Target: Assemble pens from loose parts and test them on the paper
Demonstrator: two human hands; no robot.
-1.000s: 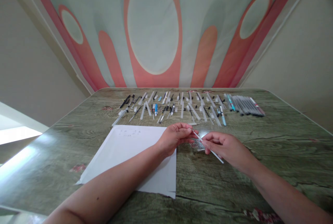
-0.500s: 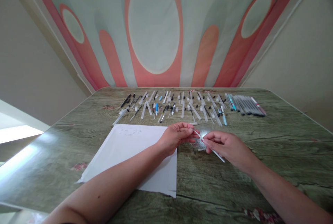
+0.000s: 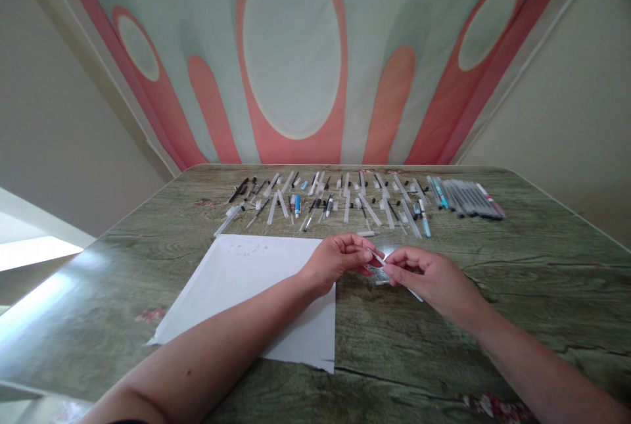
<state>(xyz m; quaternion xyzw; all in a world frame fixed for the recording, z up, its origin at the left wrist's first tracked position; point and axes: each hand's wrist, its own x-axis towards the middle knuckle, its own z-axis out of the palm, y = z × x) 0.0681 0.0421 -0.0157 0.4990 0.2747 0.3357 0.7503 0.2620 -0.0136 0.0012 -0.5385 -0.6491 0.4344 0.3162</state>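
A slim white pen refill (image 3: 376, 257) slants between my two hands above the table. The fingertips of my left hand (image 3: 340, 261) pinch its upper end. Lower down, the thumb and fingers of my right hand (image 3: 426, 274) close on it, and the far end pokes out beneath that hand. The refill's tip is hidden in the left fingers. Under my left forearm lies a white sheet of paper (image 3: 246, 292) with faint pen marks near its top edge. Close behind the hands, a small whitish pen part (image 3: 365, 233) rests on the table.
Clear pen barrels (image 3: 346, 207), dark refills and caps lie scattered in two rows across the back of the wood-patterned table (image 3: 394, 358). A blue-capped piece (image 3: 297, 206) is among them. At the back right, several pens (image 3: 463, 198) lie side by side.
My left hand has moved slightly right and down, closer to my right hand. Less of the refill shows between them, and its lower end has shifted slightly up and left.
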